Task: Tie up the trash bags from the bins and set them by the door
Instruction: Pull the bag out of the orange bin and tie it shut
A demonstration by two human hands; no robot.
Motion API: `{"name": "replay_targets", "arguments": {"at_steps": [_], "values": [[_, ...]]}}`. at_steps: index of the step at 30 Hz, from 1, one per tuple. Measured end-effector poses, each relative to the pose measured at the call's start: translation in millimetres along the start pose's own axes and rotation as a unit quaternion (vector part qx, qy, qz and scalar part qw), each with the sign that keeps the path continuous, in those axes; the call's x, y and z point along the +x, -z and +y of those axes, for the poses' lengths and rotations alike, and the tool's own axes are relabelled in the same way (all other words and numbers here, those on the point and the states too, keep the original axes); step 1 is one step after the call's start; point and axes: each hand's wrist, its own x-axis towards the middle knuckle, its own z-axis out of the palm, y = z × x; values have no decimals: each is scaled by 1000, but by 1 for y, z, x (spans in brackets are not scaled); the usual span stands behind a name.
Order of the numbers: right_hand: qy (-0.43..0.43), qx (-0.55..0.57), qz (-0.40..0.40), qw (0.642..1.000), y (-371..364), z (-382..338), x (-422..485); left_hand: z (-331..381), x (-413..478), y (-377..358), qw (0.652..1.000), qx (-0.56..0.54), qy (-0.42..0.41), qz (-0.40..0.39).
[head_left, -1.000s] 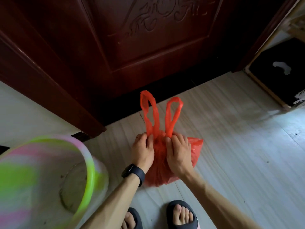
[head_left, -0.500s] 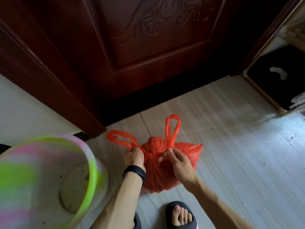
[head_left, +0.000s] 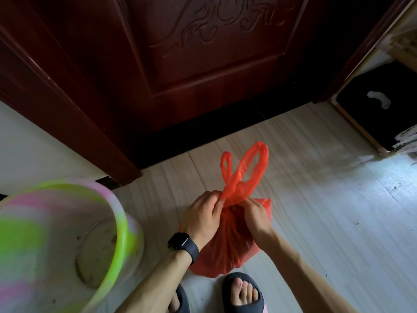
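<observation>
A red plastic trash bag (head_left: 228,249) sits on the pale floor just in front of my feet, a short way from the dark wooden door (head_left: 203,64). Its two handle loops (head_left: 246,170) stand up together above the gathered neck. My left hand (head_left: 202,216), with a black watch on the wrist, pinches the neck from the left. My right hand (head_left: 256,214) pinches it from the right. Both hands meet at the knot.
A pink, green and white plastic bin (head_left: 58,245) stands at lower left, with no bag inside. A black cabinet with a light frame (head_left: 383,114) is at the right. My feet in dark slippers (head_left: 242,292) are below the bag.
The left handle, pulled out sideways half a second ago, is back up beside the other one. Both hands have closed in on the neck of the bag.
</observation>
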Motion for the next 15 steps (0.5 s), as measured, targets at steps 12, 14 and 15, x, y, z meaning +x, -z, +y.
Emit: {"name": "replay_targets", "arguments": {"at_steps": [12, 14, 15], "values": [[64, -87, 54, 993, 2, 16, -5, -9, 4, 2, 975, 183, -119, -32], [62, -103, 29, 992, 1, 12, -10, -9, 5, 2, 974, 194, -115, -33], [57, -92, 15, 994, 2, 11, -11, -9, 6, 1, 973, 196, -114, -32]]}}
